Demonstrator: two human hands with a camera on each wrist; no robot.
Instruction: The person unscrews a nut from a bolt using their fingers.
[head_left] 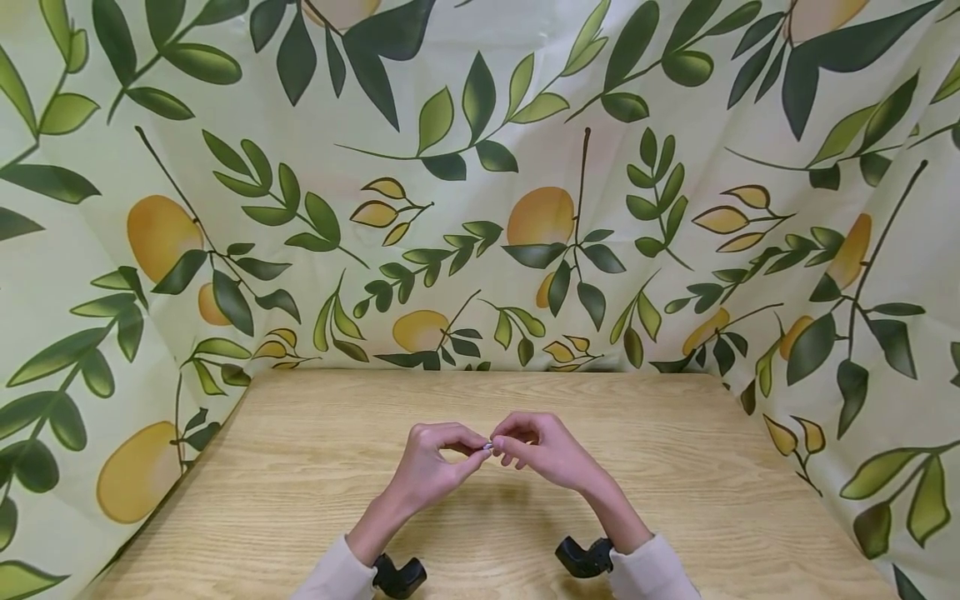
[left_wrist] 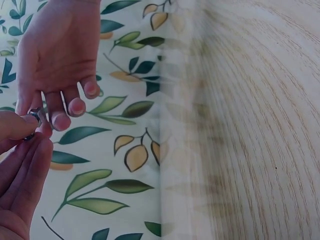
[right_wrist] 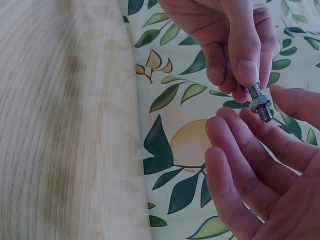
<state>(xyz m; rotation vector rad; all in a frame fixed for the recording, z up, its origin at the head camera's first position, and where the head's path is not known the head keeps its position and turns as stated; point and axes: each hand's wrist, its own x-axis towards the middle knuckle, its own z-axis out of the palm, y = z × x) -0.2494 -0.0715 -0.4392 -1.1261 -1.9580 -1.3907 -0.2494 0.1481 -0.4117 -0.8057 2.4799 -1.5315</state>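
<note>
A small silver threaded bolt (right_wrist: 265, 116) carries a hex nut (right_wrist: 259, 103) partway along its shank. My left hand (head_left: 435, 468) pinches one end of the bolt between thumb and fingertips, hiding that end. From the other side, my right hand (head_left: 553, 452) reaches in with its fingers loosely extended around the nut. In the right wrist view a gap shows between the right thumb (right_wrist: 295, 102) and the nut; whether the right index finger touches it, I cannot tell. Both hands meet above the middle of the table.
A light wood-grain table (head_left: 300, 417) lies under both hands. Behind it and along its sides hangs a cloth (head_left: 465, 275) printed with leaves and orange fruit. Black wrist devices (head_left: 401, 577) sit beside the pale sleeves (head_left: 337, 573).
</note>
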